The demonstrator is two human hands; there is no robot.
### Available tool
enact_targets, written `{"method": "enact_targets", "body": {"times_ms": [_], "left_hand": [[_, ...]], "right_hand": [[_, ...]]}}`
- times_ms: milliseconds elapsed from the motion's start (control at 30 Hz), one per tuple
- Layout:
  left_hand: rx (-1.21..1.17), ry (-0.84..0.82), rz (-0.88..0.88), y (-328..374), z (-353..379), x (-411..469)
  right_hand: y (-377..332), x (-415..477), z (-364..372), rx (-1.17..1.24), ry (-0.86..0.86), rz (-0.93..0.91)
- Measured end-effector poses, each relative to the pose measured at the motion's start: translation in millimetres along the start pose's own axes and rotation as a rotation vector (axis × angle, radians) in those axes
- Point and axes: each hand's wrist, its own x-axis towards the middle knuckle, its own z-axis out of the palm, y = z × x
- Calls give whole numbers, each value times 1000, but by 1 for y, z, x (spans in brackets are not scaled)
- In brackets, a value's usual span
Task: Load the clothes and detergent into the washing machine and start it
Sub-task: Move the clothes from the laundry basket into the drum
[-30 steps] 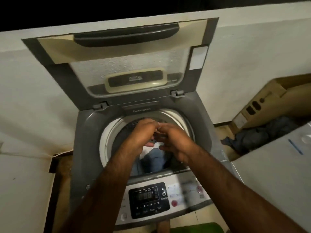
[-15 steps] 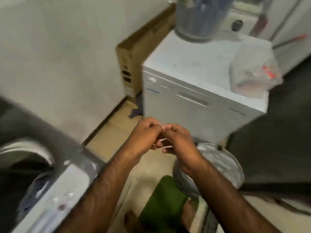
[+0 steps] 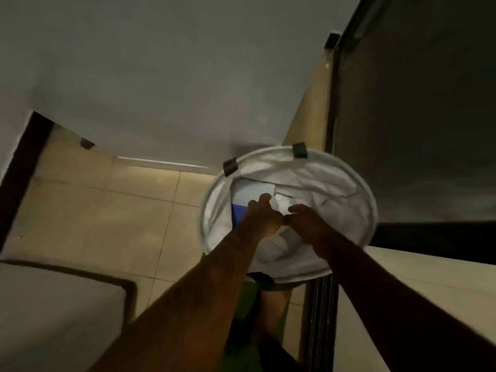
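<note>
A round white laundry basket [image 3: 349, 173] with a wire rim stands on the tiled floor. It holds crumpled white clothes [image 3: 316, 183] and a white and blue piece [image 3: 248, 194]. Both my hands reach into it and meet at the fingertips. My left hand [image 3: 261, 217] curls its thumb and fingers on a fold of white cloth [image 3: 279, 205]. My right hand [image 3: 308, 224] is bent knuckles-up right beside it; motion blur hides whether it grips cloth. Neither the washing machine nor any detergent is in view.
Beige floor tiles [image 3: 102, 210] lie left of the basket. A pale wall or cabinet side [image 3: 161, 76] rises behind. A dark panel [image 3: 416, 116] stands at the right, a light surface [image 3: 48, 318] at the lower left. My green shorts [image 3: 247, 304] and leg show below.
The view swung from the open washing machine, past a white appliance, down to the laundry basket. My hands stayed together and now reach into the basket.
</note>
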Motion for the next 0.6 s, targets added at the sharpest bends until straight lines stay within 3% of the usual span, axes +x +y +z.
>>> {"method": "enact_targets", "body": {"times_ms": [100,300,467,600], "left_hand": [[66,31,-37,-29,23,67],[-28,236,-210,-77,36,189],[-13,358,-200,-98,30,241],[-277,352,-133,-121,17,270]], "right_hand": [[37,86,13,-71,-11,13],[64,199,45,47,26,9],[70,260,53,123,54,-20],[67,283,65,272,-26,-70]]}}
